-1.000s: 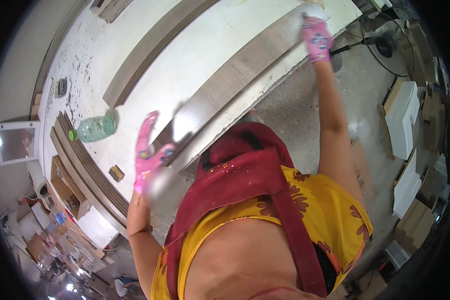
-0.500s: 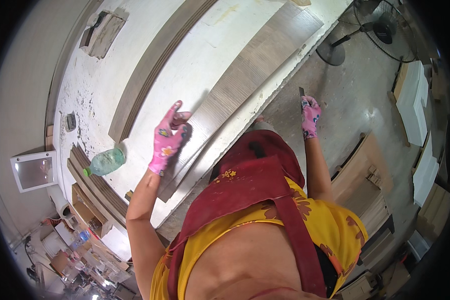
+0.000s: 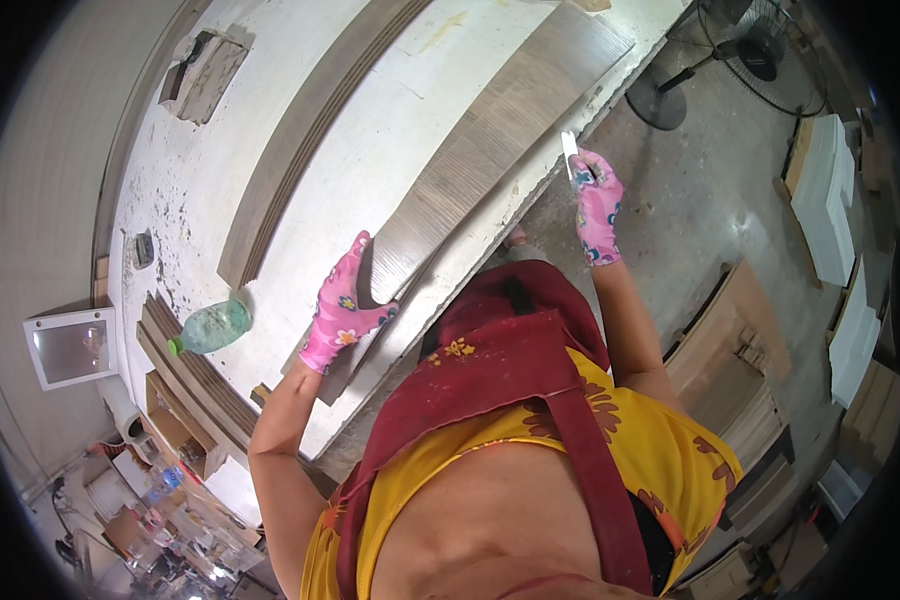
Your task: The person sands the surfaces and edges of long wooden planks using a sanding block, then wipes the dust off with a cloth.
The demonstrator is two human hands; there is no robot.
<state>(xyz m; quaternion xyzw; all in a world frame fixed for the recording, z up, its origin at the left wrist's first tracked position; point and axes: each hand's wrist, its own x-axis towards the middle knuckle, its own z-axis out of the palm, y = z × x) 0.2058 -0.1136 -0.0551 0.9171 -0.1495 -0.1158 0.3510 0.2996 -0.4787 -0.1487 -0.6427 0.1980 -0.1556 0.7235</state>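
Observation:
A long wood-grain board (image 3: 490,125) lies slantwise along the near edge of the white worktable (image 3: 370,155). My left hand (image 3: 342,315), in a pink flowered glove, rests at the board's near-left end. Its fingers and thumb are spread wide across the board, not closed round it. In the same kind of glove, my right hand (image 3: 598,205) is raised just off the table's edge, right of the board. Closed fingers there grip a thin flat blade (image 3: 569,143), which points up and shines white; its lower end is hidden in the hand.
Stacked wood-grain strips (image 3: 300,140) lie farther back on the table. A green-capped plastic bottle (image 3: 215,327) stands left of my left hand. A block-like piece (image 3: 206,78) sits at the far left. On the floor at right are a fan (image 3: 658,98) and white panels (image 3: 825,200).
My right hand has moved left and up toward the board, and the blade has gone from dark to bright. My left hand has come down onto the board with its fingers spread.

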